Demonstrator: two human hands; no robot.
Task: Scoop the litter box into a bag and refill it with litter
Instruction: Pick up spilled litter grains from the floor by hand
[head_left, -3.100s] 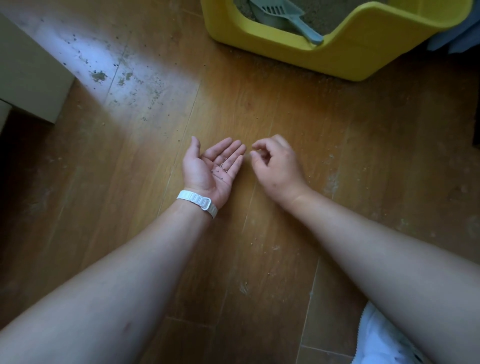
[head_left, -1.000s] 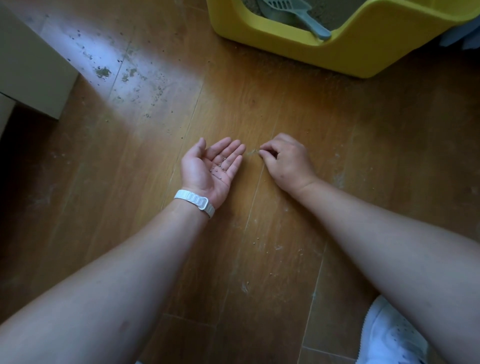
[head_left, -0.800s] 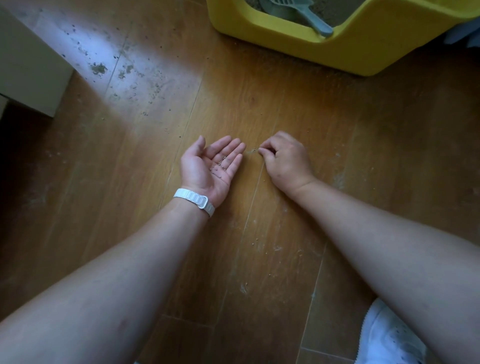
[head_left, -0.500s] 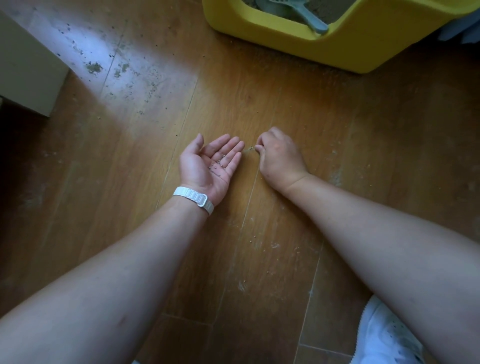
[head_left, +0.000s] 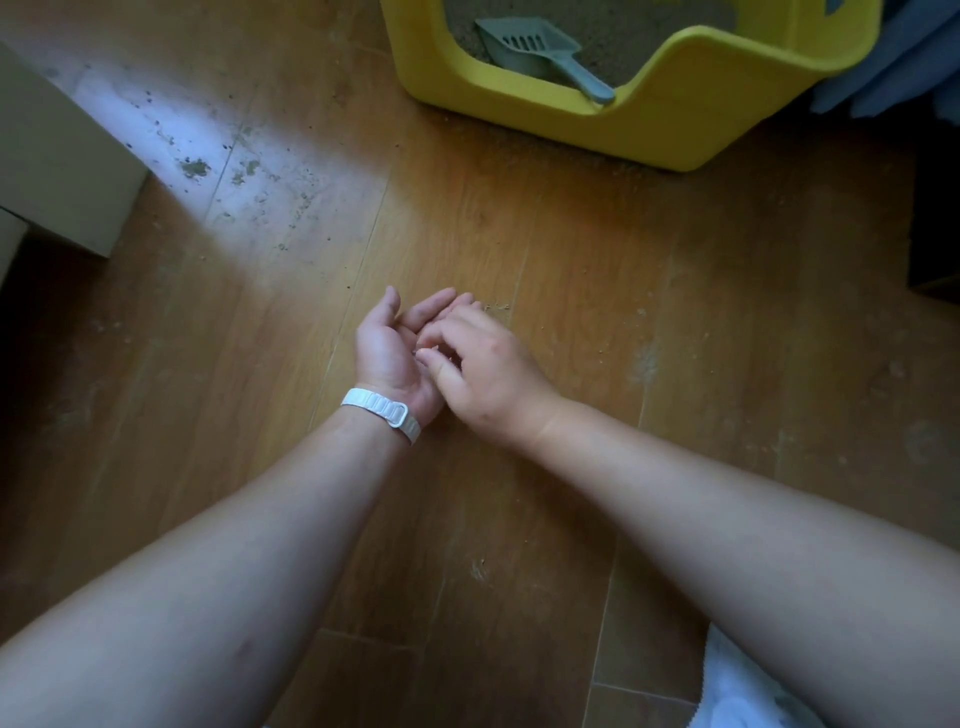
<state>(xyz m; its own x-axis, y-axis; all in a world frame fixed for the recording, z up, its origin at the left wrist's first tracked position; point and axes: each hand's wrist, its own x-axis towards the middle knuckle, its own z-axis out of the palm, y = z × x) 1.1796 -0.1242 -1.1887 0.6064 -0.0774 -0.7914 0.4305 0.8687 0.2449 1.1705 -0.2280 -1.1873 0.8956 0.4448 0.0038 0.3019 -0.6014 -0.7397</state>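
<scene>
A yellow litter box stands on the wooden floor at the top, with sandy litter inside. A grey slotted scoop lies in it, its handle resting over the low front lip. My left hand, with a white band at the wrist, lies palm up on the floor with fingers relaxed. My right hand hovers over that palm, thumb and fingertips pinched together; what they hold is too small to see. A few litter grains lie just beyond the fingers.
Spilled litter grains and dusty smears dot the sunlit floor at upper left. A beige box sits at the left edge. Blue fabric lies right of the litter box, a dark object at the right edge, white cloth bottom right.
My right hand moved left from the floor beside the left hand to over the left palm. The left hand stayed palm up.
</scene>
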